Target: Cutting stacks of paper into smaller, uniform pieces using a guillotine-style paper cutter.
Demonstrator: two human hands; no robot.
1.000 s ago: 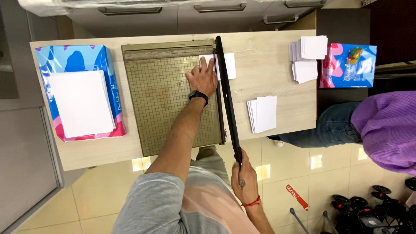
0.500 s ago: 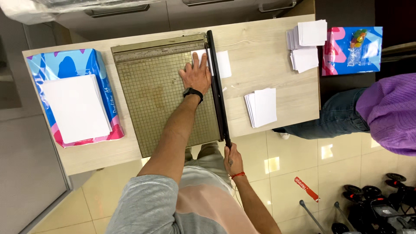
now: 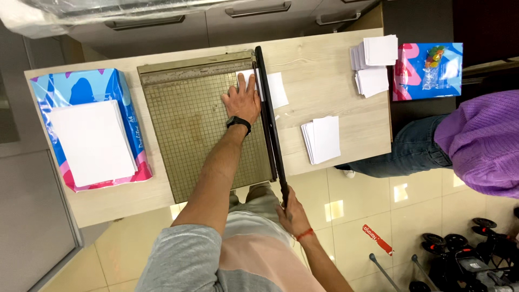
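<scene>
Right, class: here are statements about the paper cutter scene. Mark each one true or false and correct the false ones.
1. The left hand presses flat on the white paper sheet on the olive gridded paper cutter. True.
2. The right hand grips the near end of the black cutter blade arm. True.
3. The blade arm stands raised high. False: it lies down along the cutter's edge.
4. The blue and pink paper ream lies right of the cutter. False: it lies left.

— Left hand (image 3: pixel 243 100)?
— Stretched toward 12 o'clock, palm down, fingers flat and spread, watch on wrist.
— Right hand (image 3: pixel 290 215)?
— Low at 5 o'clock, fist closed, red band on wrist.
</scene>
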